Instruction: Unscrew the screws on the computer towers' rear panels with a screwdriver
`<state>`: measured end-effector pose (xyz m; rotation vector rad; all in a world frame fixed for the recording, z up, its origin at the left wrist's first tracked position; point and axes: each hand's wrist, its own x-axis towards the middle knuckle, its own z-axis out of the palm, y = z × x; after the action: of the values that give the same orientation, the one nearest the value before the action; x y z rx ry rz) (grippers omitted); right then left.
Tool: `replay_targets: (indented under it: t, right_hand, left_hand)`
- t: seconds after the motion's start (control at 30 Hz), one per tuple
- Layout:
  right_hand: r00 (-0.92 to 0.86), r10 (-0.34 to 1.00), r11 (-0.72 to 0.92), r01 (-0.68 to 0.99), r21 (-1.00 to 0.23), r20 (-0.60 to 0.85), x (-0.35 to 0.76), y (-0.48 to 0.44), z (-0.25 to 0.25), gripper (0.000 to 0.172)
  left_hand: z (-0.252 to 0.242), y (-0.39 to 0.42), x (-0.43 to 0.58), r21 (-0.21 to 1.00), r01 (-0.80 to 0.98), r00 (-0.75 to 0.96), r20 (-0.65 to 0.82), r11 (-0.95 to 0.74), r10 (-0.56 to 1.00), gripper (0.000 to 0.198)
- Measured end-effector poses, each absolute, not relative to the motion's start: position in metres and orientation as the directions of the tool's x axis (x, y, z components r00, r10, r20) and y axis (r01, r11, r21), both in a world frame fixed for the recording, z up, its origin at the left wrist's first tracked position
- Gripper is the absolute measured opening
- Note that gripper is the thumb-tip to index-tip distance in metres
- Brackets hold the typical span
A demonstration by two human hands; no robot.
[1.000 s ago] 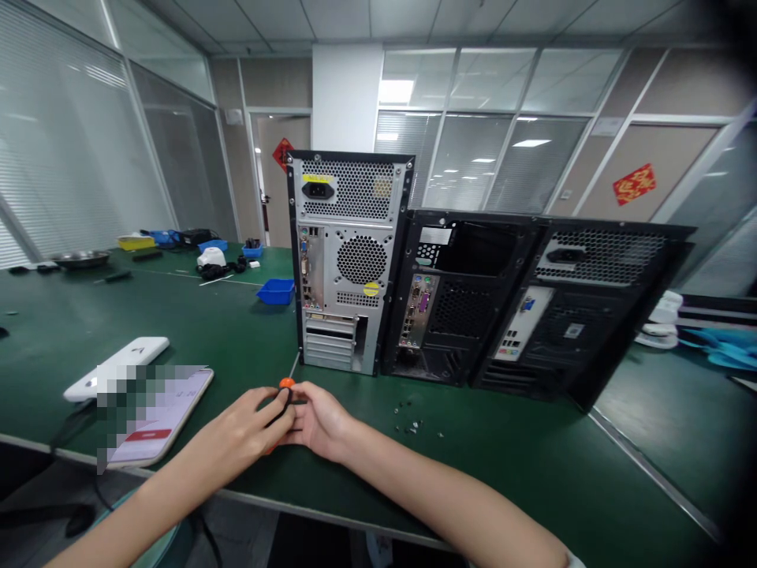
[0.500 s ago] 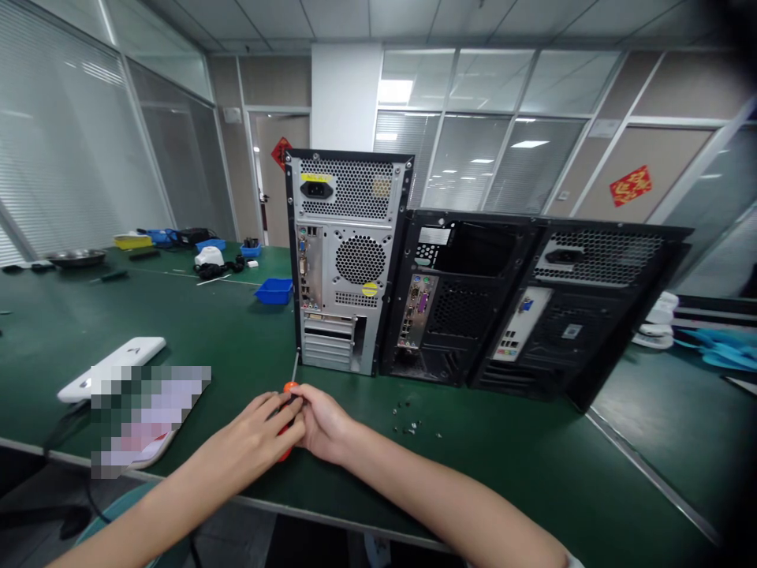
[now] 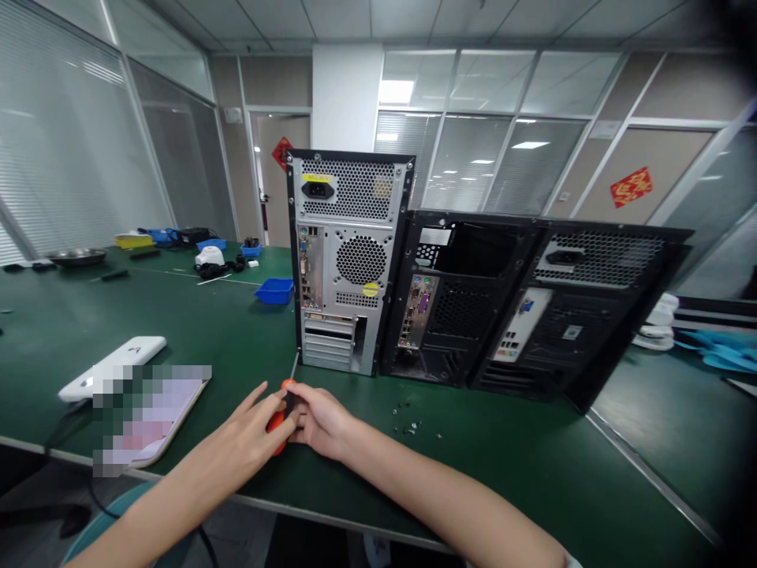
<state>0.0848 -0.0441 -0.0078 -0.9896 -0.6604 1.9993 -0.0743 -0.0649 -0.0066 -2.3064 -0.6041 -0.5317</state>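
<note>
Screwdriver (image 3: 275,421) lies low between your two hands, near the front edge of the green table (image 3: 206,331). Your right hand (image 3: 324,418) is curled around its handle and grips it. Your left hand (image 3: 245,430) is looser. Its fingers are spread, one is lifted, and the thumb side touches the orange part. I cannot tell if that hand really pinches the handle or only rests on it.

The thin metal tip points away from you, toward the bottom left corner of the silver computer box (image 3: 348,260). It is very near that corner. If you push hard and the tool slips, I think the tip could jab or scratch the box. With only one hand gripping well, a slip looks easy.

Look to the right of your right hand. Some little screws (image 3: 408,427) lie loose on the table, near your arm. A swing of that arm could sweep them away. They are so small that they would be hard to find.

On the near left is a phone (image 3: 157,410), right by the table edge, with a white flat thing (image 3: 115,364) just behind it. Your left arm passes close to both. A bump from your elbow might knock the phone off.

Two black computer boxes (image 3: 461,292) stand in a row to the right of the silver one, very close together. A hard shove on the silver box might knock it into them.
</note>
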Motion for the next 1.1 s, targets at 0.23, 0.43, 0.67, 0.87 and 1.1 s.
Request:
replay_targets:
  t: [0.23, 0.43, 0.67, 0.87, 1.1]
  right_hand:
    - [-0.378, 0.834, -0.543, -0.439, -0.716, -0.401, 0.083, -0.045, -0.016, 0.034]
    - [-0.391, 0.848, -0.517, -0.458, -0.723, -0.358, 0.083, -0.042, -0.016, 0.040]
    - [-0.398, 0.861, -0.491, -0.494, -0.717, -0.316, 0.083, -0.042, -0.011, 0.044]
    - [-0.405, 0.865, -0.482, -0.513, -0.710, -0.294, 0.084, -0.040, -0.012, 0.038]
    - [-0.400, 0.871, -0.474, -0.533, -0.701, -0.285, 0.081, -0.035, -0.017, 0.027]
  left_hand:
    - [-0.019, -0.065, -0.075, -0.460, 0.566, 0.765, 0.603, -0.684, 0.228, 0.035]
    - [-0.015, -0.071, -0.080, -0.366, 0.577, 0.748, 0.596, -0.730, 0.292, 0.030]
    - [-0.007, -0.068, -0.088, -0.369, 0.539, 0.778, 0.563, -0.757, 0.279, 0.036]
    - [-0.001, -0.068, -0.090, -0.319, 0.519, 0.787, 0.541, -0.793, 0.297, 0.036]
    - [-0.014, -0.069, -0.081, -0.167, 0.600, 0.648, 0.675, -0.783, 0.353, 0.037]
